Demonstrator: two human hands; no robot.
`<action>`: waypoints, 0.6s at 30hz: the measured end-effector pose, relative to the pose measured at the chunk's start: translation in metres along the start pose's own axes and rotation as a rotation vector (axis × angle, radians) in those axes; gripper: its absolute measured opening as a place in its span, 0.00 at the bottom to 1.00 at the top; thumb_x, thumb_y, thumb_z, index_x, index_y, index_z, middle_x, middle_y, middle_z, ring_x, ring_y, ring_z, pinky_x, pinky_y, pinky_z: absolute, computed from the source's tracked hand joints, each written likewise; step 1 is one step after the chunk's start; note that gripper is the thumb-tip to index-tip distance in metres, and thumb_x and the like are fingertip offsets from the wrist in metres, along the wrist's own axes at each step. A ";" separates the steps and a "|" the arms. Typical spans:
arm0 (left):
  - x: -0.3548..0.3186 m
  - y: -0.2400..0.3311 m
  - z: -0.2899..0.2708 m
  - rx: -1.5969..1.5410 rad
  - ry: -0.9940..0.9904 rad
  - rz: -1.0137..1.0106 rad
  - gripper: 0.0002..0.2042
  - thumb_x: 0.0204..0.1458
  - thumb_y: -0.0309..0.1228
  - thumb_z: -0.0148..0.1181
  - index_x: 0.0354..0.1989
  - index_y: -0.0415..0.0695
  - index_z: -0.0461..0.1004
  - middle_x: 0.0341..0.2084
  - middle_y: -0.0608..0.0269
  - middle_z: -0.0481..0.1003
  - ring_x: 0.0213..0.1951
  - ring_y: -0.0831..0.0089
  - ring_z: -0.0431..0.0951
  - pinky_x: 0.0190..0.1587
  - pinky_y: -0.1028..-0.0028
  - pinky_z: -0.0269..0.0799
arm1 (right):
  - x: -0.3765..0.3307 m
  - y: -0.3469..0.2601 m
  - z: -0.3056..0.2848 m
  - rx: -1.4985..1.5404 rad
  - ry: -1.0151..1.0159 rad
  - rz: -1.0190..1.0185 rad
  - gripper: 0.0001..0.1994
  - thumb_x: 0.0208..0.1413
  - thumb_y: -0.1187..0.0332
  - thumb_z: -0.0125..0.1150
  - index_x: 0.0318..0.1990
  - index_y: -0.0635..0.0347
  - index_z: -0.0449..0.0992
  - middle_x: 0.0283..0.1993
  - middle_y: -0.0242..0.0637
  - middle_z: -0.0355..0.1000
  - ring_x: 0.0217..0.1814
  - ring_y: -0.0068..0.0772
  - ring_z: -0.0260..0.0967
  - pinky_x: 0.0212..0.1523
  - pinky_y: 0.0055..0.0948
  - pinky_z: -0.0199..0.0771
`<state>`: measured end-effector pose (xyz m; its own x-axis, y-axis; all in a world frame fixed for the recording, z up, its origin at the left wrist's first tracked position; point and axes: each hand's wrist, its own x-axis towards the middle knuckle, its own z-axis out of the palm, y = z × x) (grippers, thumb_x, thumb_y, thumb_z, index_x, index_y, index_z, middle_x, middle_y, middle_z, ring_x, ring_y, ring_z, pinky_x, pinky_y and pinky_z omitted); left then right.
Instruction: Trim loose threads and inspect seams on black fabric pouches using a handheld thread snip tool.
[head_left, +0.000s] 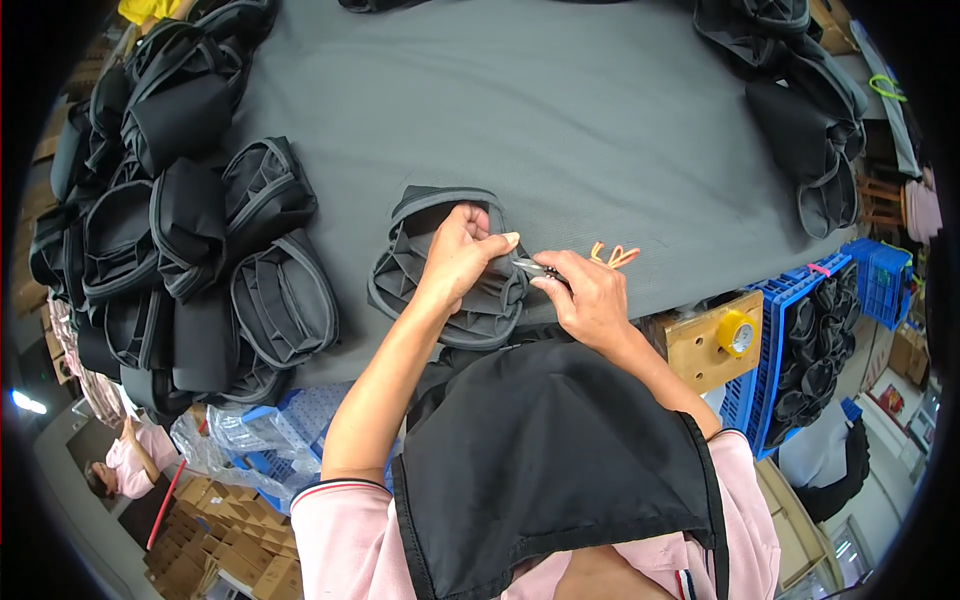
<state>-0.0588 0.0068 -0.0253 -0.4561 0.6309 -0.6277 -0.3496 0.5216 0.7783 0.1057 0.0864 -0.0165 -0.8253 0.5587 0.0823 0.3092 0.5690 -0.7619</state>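
Note:
An open black zip-up fabric case (493, 325) with inner dividers lies on the grey cloth-covered table in front of me. My left hand (460, 255) reaches over it, some fingers curled inside, and pinches its right-hand rim between thumb and fingers. Close by on the right, my right hand (590, 300) is closed around small metal thread snips (528, 267). Their blades point left at the case's rim, just below my left thumb. An orange cord loop (615, 256) shows beyond my right knuckles. Whether a thread lies between the blades is too small to tell.
Piled black cases (190, 230) cover the table's left side; more cases (800, 130) line its far right. Right of me are a wooden board (690, 352), a yellow tape roll (737, 333) and a blue crate (770, 345) of cases. Another person (140, 462) is at lower left.

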 end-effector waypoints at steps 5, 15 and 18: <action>0.001 0.002 0.000 0.037 0.013 0.000 0.13 0.44 0.27 0.64 0.29 0.44 0.62 0.19 0.72 0.67 0.21 0.86 0.64 0.24 0.84 0.57 | -0.002 -0.002 -0.003 -0.029 0.021 0.003 0.10 0.47 0.69 0.62 0.38 0.59 0.73 0.32 0.36 0.74 0.30 0.40 0.72 0.30 0.31 0.70; -0.028 0.033 0.000 0.783 -0.020 0.141 0.26 0.45 0.54 0.57 0.29 0.36 0.73 0.26 0.57 0.74 0.27 0.65 0.74 0.35 0.66 0.68 | 0.006 0.020 0.023 0.581 0.092 0.544 0.12 0.43 0.70 0.67 0.35 0.62 0.72 0.29 0.33 0.73 0.28 0.17 0.68 0.33 0.22 0.69; -0.048 0.020 0.007 1.205 -0.053 0.469 0.29 0.39 0.53 0.60 0.35 0.35 0.74 0.36 0.54 0.72 0.45 0.63 0.69 0.49 0.65 0.61 | 0.012 0.010 0.021 0.576 0.020 0.557 0.06 0.47 0.76 0.62 0.33 0.64 0.71 0.31 0.26 0.68 0.29 0.10 0.61 0.28 0.14 0.62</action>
<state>-0.0380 -0.0089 0.0200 -0.2916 0.9006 -0.3223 0.7999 0.4144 0.4340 0.0891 0.0862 -0.0367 -0.6112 0.6829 -0.4001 0.3757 -0.1946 -0.9061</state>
